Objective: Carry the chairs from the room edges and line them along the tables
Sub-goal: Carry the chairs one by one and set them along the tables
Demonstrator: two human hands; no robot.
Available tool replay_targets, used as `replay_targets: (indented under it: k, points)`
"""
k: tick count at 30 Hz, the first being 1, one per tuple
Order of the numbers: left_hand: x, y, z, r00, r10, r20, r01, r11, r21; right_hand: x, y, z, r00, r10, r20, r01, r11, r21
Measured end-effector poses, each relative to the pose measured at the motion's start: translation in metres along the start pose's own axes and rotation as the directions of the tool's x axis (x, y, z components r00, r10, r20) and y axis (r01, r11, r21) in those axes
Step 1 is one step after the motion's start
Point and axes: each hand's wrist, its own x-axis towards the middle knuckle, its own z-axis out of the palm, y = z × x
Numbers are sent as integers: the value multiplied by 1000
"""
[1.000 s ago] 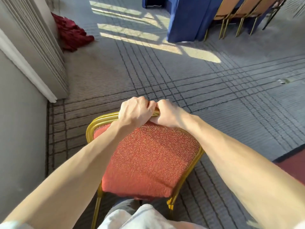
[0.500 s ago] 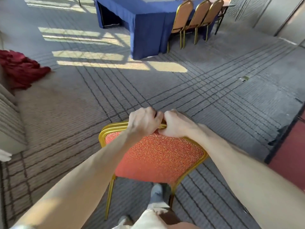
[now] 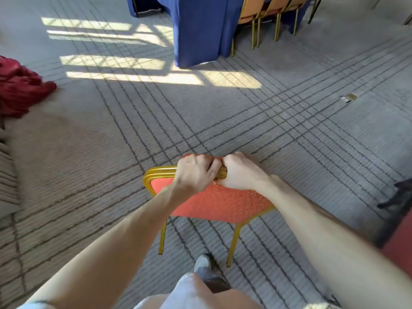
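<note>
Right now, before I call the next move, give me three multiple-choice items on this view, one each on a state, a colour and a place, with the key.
1. What are the left hand and right hand doing?
A. hanging free
B. both gripping the top rail of the chair
C. one pushing the seat, one idle

2. The table is draped in:
A. blue
B. white
C. green

3. The red cloth lies:
A. on the table
B. on the chair
C. on the carpet, far left

Key:
1 B, since both hands curl side by side round the gold rail.
2 A, since blue fabric hangs from the table to the floor.
3 C, since the heap sits on the carpet at the left edge of the view.
</note>
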Motion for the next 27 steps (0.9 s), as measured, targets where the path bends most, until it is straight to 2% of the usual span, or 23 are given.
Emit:
replay_targets:
  k: [3, 6, 12, 19, 27]
  points:
    - [52, 0, -2, 994, -82, -67, 84, 996, 30, 37, 18, -17, 991, 40, -126, -33, 998, 57]
    - [89, -11, -4, 987, -98, -127, 103, 994, 33, 70, 29, -22, 974, 57, -218, -38, 995, 90]
    - [180, -7, -9, 982, -84, -166, 91, 995, 38, 139, 71, -61, 955, 56, -292, -31, 995, 91]
    - [305, -16, -7, 972, -79, -220, 97, 993, 69, 243, 121, -109, 958, 103, -269, -73, 990, 119]
    - [452, -39, -5, 997, -32, -68, 34, 999, 32, 369, 177, -172, 993, 93, -71, -87, 993, 86]
